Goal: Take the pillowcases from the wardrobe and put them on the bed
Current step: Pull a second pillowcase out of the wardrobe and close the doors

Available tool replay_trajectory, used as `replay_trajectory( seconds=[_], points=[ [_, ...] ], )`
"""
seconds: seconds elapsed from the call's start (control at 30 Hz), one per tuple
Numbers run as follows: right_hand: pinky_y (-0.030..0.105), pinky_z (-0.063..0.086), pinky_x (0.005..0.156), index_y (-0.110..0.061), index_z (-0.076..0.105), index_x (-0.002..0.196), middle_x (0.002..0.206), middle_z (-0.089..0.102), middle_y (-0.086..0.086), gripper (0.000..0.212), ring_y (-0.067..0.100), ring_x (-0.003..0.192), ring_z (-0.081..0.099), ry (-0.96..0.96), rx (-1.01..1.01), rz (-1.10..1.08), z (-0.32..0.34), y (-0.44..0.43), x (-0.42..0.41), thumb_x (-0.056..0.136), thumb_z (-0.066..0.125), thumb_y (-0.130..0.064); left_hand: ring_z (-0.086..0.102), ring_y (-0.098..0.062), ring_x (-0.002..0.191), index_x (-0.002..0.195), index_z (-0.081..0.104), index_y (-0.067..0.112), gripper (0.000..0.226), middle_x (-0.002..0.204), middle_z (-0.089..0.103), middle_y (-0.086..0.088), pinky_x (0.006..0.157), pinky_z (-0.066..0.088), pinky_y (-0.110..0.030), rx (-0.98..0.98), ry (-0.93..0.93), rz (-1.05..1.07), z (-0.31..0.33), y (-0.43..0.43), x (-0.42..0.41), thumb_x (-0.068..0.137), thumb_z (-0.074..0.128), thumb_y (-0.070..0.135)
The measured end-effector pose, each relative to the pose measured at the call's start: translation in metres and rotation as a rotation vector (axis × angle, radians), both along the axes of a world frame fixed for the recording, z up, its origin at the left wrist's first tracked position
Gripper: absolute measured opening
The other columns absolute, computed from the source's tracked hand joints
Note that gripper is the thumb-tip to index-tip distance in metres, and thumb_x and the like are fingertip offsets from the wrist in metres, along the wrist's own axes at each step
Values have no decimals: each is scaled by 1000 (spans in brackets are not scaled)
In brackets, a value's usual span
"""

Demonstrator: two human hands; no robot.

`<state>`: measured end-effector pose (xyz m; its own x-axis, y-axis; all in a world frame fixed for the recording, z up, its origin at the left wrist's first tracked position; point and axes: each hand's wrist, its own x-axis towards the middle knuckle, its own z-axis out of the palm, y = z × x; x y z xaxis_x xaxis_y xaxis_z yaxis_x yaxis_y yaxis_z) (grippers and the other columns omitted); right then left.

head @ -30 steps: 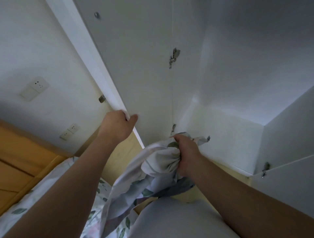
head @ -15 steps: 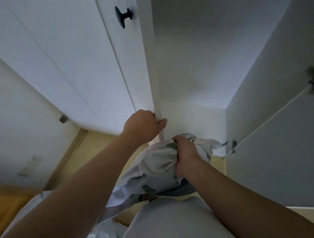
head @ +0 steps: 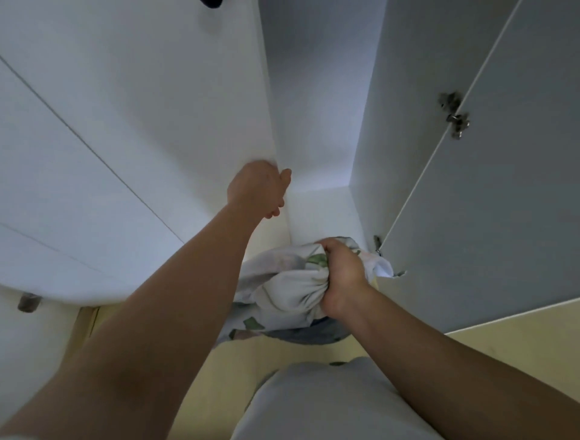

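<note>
The pillowcases (head: 282, 292), white cloth with a green leaf print, are bunched into a wad in front of the open white wardrobe (head: 314, 110). My right hand (head: 342, 279) is clenched around the wad, and loose cloth hangs down to the left beneath my forearm. Higher up, my left hand (head: 257, 188) is curled on the free edge of the left wardrobe door (head: 157, 110), its fingertips partly hidden. The bed is out of view.
The right wardrobe door (head: 502, 188) stands open with metal hinges (head: 453, 116) on its inner face. A dark knob (head: 212, 2) shows at the top of the left door. Pale yellow floor (head: 219, 377) lies below, my grey-clothed body at the bottom.
The left door has swung in with my left hand on its edge, narrowing the opening. My view has turned right, away from the bed. My right hand keeps its hold on the pillowcases.
</note>
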<state>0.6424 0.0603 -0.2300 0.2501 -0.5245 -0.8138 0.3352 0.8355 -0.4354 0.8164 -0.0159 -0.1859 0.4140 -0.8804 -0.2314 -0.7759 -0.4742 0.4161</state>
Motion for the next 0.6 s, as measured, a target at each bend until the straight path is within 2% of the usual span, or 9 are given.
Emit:
replay_trajectory(
  seconds=[0.03, 0.1, 0.17, 0.2, 0.27, 0.33, 0.4, 0.53, 0.6],
  points=[
    [26, 59, 52, -13, 63, 73, 80, 68, 10, 14, 26, 66, 66, -15, -4, -10, 0, -5, -1, 86, 61, -17, 69, -14, 44, 61, 72, 10, 62, 47, 69, 3, 72, 62, -34, -16, 6, 0, -1, -7, 0, 95, 38, 50],
    [32, 62, 69, -10, 70, 88, 94, 73, 11, 13, 29, 83, 71, -16, -3, -14, -4, -12, 0, 81, 65, -21, 68, -14, 44, 61, 72, 10, 64, 47, 68, 3, 72, 61, -33, -50, 11, 2, -2, -17, 3, 95, 38, 52],
    [42, 61, 87, -7, 76, 103, 107, 77, 10, 38, 31, 99, 73, 2, 2, -11, -11, -18, 4, 70, 73, -26, 69, -14, 46, 61, 73, 9, 66, 47, 69, 3, 71, 60, -30, -60, -13, -6, -3, -26, 5, 96, 38, 53],
    [47, 60, 91, -7, 76, 108, 109, 78, 13, 49, 33, 101, 74, 26, -1, -16, -14, -21, 7, 63, 76, -27, 69, -14, 48, 62, 74, 9, 67, 48, 69, 2, 70, 58, -29, -52, -24, -15, -3, -32, 6, 97, 38, 53],
    [52, 59, 93, -9, 78, 100, 107, 79, 16, 49, 36, 99, 75, 71, -6, -37, -19, -30, 15, 55, 77, -27, 69, -15, 50, 65, 75, 8, 69, 50, 70, 1, 66, 55, -27, -40, -22, -30, -5, -46, 12, 98, 37, 56],
    [53, 58, 94, -8, 76, 82, 102, 79, 16, 25, 37, 97, 75, 96, -6, -75, -20, -39, 25, 62, 73, -23, 69, -16, 51, 64, 74, 9, 70, 50, 70, 0, 70, 56, -28, -49, -39, -55, -9, -59, 16, 98, 36, 57],
    [51, 59, 94, -10, 71, 73, 91, 76, 15, 10, 35, 90, 73, 99, -28, -149, -22, -51, 42, 70, 69, -19, 72, -19, 57, 65, 73, 8, 71, 52, 71, 0, 78, 58, -33, -84, -99, -86, -18, -75, 24, 97, 34, 57],
    [52, 60, 91, -8, 70, 82, 93, 74, 15, 18, 36, 94, 75, 123, -38, -281, -23, -69, 74, 70, 68, -21, 72, -28, 71, 72, 75, 10, 77, 71, 75, -6, 81, 58, -40, -142, -233, -193, -33, -92, 42, 95, 25, 63],
    [46, 63, 85, -9, 70, 82, 91, 75, 14, 14, 32, 85, 73, 169, -15, -355, -22, -72, 95, 75, 67, -20, 71, -30, 73, 74, 75, 10, 75, 75, 76, -7, 80, 58, -40, -153, -242, -302, -39, -100, 54, 98, 24, 60]
  ],
)
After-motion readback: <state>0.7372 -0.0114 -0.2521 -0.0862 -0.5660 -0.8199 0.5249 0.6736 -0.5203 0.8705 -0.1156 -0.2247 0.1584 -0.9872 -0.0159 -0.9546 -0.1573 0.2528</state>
